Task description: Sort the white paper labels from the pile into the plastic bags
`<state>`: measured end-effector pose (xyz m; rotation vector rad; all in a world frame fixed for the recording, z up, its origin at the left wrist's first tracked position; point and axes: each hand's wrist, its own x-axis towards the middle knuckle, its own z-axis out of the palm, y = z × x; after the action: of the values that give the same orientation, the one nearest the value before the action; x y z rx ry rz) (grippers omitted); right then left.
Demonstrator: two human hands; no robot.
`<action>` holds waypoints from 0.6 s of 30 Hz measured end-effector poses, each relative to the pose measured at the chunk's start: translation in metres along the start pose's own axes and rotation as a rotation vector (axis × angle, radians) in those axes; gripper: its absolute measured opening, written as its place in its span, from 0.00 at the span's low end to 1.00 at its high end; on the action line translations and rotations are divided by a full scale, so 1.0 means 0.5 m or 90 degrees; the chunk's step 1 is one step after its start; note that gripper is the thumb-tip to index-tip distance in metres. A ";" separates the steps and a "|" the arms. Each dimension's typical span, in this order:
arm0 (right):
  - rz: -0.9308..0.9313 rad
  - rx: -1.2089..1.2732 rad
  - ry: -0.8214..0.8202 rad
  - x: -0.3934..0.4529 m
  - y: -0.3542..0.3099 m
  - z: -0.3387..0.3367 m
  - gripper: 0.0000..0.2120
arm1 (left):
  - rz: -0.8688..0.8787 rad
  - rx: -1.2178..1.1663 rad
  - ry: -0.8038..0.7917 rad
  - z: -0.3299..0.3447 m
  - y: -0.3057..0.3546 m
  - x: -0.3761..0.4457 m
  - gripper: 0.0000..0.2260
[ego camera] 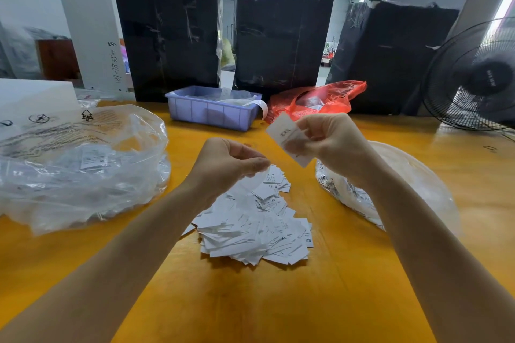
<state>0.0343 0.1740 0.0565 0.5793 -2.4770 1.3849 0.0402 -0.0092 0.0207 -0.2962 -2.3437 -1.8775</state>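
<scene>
We note a yellow desk (348, 273) carrying the pile of labels (256, 225) at its centre, clear bags left (83, 164) and right (412, 184). Our right hand (331, 142) pinches a small stack of labels (289, 138); the left hand (228, 161), fingers curled, pinches one blurred label above the pile. Black-wrapped bales (281, 36), a blue tray (211, 110) and a fan (473, 75) line the far edge.

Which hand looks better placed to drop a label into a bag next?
Probably the right hand: it already grips a stack of labels just above the clear bag on the right. The left hand is over the pile, its fingers pinched together at a blurred label.
</scene>
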 end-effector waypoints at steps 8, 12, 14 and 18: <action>-0.012 -0.149 -0.040 -0.001 -0.003 0.005 0.07 | -0.039 0.002 -0.037 -0.003 -0.001 0.002 0.03; -0.034 -0.170 -0.040 -0.003 -0.006 0.007 0.09 | -0.084 -0.017 -0.050 -0.004 0.000 0.002 0.05; -0.042 -0.178 -0.036 -0.003 -0.006 0.010 0.08 | -0.094 -0.026 -0.049 -0.005 0.000 0.002 0.05; -0.058 -0.184 -0.016 -0.002 -0.007 0.011 0.05 | -0.095 -0.028 -0.036 -0.004 -0.002 0.003 0.09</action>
<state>0.0369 0.1681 0.0558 0.6372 -2.5707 0.9675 0.0387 -0.0115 0.0205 -0.1846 -2.4261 -2.0141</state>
